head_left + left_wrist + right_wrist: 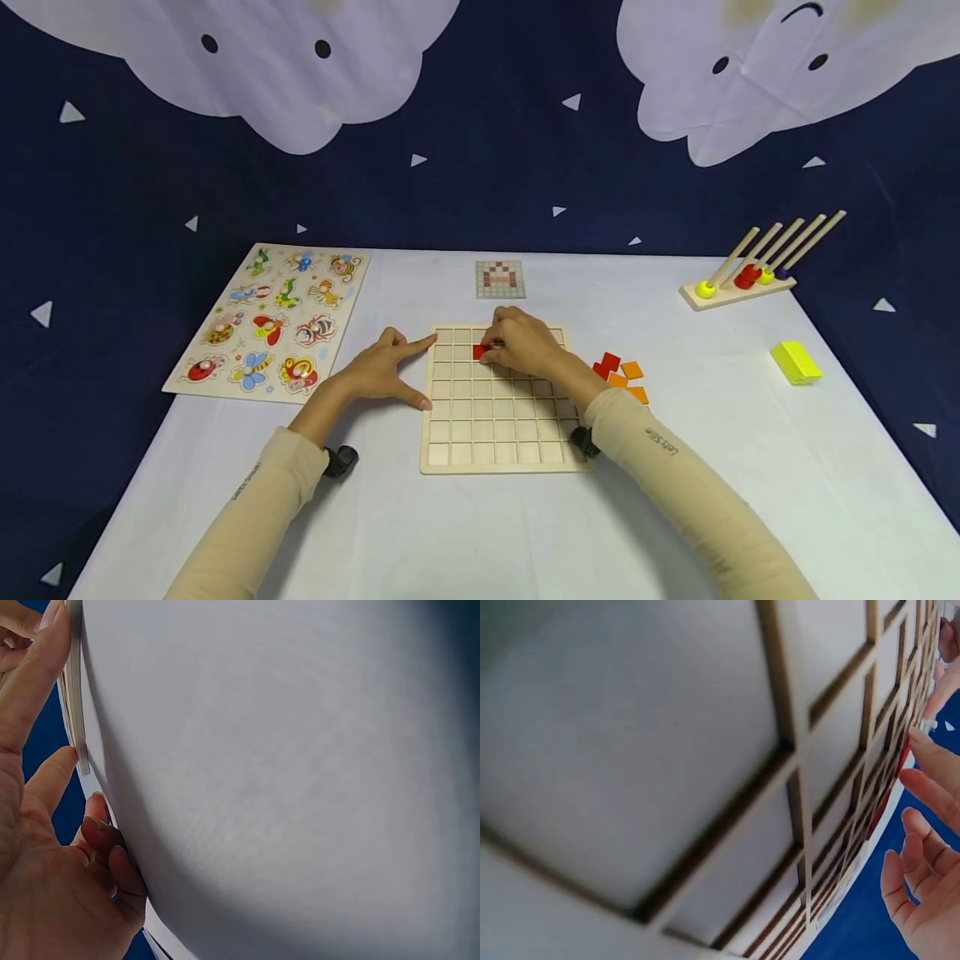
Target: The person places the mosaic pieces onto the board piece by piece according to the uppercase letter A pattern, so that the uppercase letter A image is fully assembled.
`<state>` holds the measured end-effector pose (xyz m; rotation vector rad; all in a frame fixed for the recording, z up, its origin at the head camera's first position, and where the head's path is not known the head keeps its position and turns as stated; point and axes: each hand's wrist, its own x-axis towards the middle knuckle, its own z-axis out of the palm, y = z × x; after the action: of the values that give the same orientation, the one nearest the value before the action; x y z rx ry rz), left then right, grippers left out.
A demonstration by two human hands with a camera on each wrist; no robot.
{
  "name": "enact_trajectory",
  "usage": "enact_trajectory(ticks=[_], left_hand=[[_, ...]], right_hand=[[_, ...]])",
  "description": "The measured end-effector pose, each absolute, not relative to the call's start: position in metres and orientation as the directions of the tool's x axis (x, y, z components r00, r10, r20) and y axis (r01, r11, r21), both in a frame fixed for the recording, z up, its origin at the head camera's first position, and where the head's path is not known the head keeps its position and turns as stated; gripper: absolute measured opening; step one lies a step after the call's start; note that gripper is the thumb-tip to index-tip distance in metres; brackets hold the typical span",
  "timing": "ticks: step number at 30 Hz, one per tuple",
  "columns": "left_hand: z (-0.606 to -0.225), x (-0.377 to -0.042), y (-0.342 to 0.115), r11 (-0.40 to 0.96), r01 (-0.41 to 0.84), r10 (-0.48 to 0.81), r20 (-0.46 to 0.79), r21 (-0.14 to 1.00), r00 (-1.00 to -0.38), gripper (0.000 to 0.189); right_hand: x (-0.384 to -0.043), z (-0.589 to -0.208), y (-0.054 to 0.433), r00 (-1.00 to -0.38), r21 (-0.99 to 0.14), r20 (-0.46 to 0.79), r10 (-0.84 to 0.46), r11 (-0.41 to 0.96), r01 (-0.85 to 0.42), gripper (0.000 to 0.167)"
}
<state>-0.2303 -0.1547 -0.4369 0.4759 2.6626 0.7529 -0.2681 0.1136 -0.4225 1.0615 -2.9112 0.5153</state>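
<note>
A wooden grid board [483, 408] lies flat at the middle of the table. My left hand [378, 371] is spread at its left side, index fingertip near the top corner and thumb against the lower edge; the left wrist view shows these fingers [34, 682] touching the board's rim. My right hand [525, 343] reaches over the upper rows, thumb and fingertips pinching at a red square tile [477, 352] in the grid. From the right wrist, red [877, 814] shows beside those fingertips; the fingers partly hide the tiles there. Loose red tiles [611, 362] and orange tiles [632, 369] lie right of the board.
A small pattern card [500, 280] lies behind the board. At the left is an insect peg puzzle [281, 325]. A pegged wooden stand [738, 292] with coloured beads stands back right, and a yellow block [797, 363] sits near the right edge.
</note>
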Motion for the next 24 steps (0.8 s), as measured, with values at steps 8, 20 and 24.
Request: enact_trajectory(ticks=[8,20,24], left_hand=[[-0.439,-0.231,-0.151,0.812,0.225,0.398,-0.230,0.539,-0.888,0.112],[-0.437,-0.230,-0.154,0.820,0.228,0.397,-0.236,0.526,-0.887,0.112],[-0.436,-0.230,-0.155,0.823,0.237,0.402,-0.234,0.517,-0.885,0.113]], right_hand=[[-0.261,-0.412,0.142,-0.807,-0.370,0.090,-0.583,0.733,-0.571,0.033],[-0.251,-0.407,0.227,-0.905,-0.409,0.058,-0.421,0.817,-0.407,0.032],[-0.246,-0.410,0.252,-0.930,-0.409,0.042,-0.364,0.844,-0.348,0.027]])
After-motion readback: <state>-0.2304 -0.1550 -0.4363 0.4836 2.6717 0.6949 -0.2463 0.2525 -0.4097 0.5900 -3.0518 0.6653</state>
